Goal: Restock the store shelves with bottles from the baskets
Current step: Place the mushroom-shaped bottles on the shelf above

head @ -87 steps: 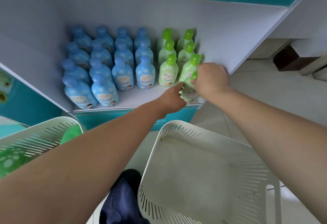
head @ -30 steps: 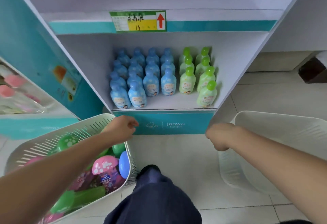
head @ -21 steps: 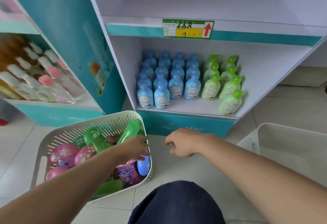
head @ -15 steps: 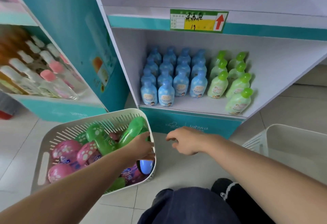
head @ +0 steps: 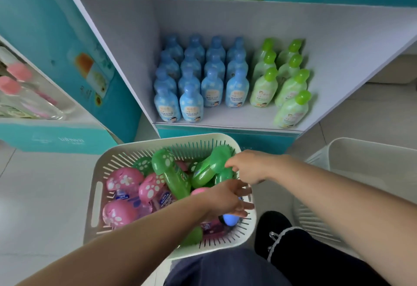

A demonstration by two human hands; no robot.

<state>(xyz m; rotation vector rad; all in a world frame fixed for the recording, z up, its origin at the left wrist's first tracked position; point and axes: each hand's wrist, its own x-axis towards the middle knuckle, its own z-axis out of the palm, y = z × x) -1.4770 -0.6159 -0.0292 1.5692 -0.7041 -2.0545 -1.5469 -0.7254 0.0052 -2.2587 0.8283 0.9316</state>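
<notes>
Fingers (head: 246, 206) spread above basket (head: 135, 144) holding pink, green bottles (head: 171, 177)

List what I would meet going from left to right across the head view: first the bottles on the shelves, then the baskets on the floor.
Shelves: pink-capped bottles → blue bottles → green bottles. Floor: basket full of bottles → other basket.

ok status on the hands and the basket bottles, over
Left hand open over the basket. Right hand at a green bottle, grip unclear. Bottle lies on top, other bottles packed beside it.
</notes>
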